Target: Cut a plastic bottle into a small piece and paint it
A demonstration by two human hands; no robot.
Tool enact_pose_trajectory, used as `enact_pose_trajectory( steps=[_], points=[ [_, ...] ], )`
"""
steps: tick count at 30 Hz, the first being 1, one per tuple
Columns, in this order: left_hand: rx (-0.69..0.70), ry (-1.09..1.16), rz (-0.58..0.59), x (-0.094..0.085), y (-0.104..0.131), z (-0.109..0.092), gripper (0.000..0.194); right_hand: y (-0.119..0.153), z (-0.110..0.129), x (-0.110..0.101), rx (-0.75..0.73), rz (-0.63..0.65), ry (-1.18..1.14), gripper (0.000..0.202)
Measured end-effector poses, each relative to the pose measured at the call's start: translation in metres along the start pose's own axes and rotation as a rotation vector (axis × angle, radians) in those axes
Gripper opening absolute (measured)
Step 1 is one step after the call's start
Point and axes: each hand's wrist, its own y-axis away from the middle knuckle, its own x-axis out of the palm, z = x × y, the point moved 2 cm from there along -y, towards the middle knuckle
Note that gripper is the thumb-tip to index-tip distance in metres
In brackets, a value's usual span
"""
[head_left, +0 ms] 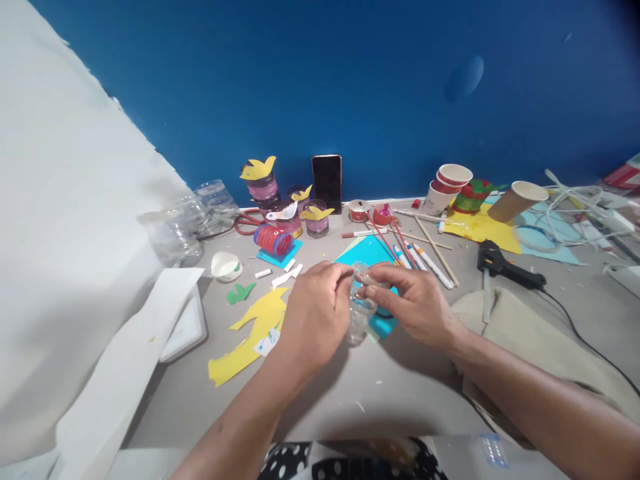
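Observation:
Between my two hands is a clear plastic piece (pixel 361 312), ribbed like part of a cut bottle. My left hand (pixel 323 313) grips its left side, thumb and fingers pressed together near the top. From the right, my right hand (pixel 413 300) pinches its upper edge between thumb and fingers. Part of the plastic is hidden behind the fingers. Beneath it lies blue paper (pixel 367 252). Yellow paper scraps (pixel 247 340) and a green paper cutout (pixel 241 293) lie left of my left hand. Several markers (pixel 431 265) are just beyond my right hand.
A black glue gun (pixel 510 265) with its cord rests at the right, by a beige cloth (pixel 540 353). Paper cups (pixel 517 200), a phone (pixel 327 183) and decorated bottle pieces (pixel 263 190) stand along the blue wall. Clear bottle pieces (pixel 173 230) and white paper strips (pixel 125 353) are at left.

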Motion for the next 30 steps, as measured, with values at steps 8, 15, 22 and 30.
enact_pose_trajectory(
  steps=[8,15,22,30],
  points=[
    [0.195,-0.446,0.007,0.009,0.002,-0.013,0.023,0.008,-0.001,0.005,-0.259,-0.104,0.181,0.009],
    [0.241,-0.268,-0.206,0.018,0.001,-0.005,0.021,0.008,-0.001,0.004,-0.367,-0.129,0.240,0.015],
    [-0.045,0.263,-0.141,0.013,-0.007,0.013,0.015,0.004,0.002,0.003,-0.261,-0.118,0.203,0.012],
    [0.104,0.078,-0.094,0.000,0.006,0.005,0.023,0.004,0.003,0.004,-0.189,-0.115,0.194,0.010]
  ],
)
